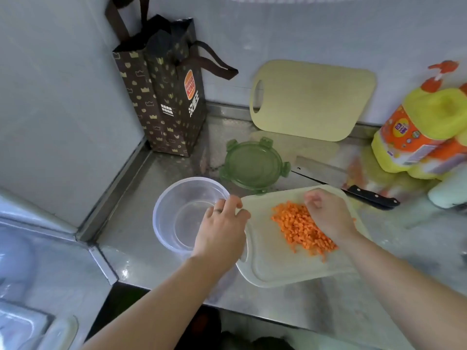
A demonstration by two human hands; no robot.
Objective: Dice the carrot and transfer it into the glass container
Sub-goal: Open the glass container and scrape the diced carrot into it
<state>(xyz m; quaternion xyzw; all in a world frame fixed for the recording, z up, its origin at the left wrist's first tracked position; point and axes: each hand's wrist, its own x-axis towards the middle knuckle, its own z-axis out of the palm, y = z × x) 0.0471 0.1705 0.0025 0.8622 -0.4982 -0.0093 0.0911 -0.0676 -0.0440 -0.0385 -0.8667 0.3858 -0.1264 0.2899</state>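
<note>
Two hands | left hand (222, 231), fingers grasping pale plastic cutting board (278, 266) beside clear round glass container (161, 210) | right hand (328, 215) cupped over diced orange carrot (300, 228), grasp unclear

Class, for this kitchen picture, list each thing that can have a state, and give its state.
glass container, open, empty
green lid, off, flat on counter
carrot, diced, piled on cutting board
cutting board, gripped at its left edge by left hand
right hand, curled against the carrot pile
knife, lying unheld on counter
spare board, propped upright
</note>
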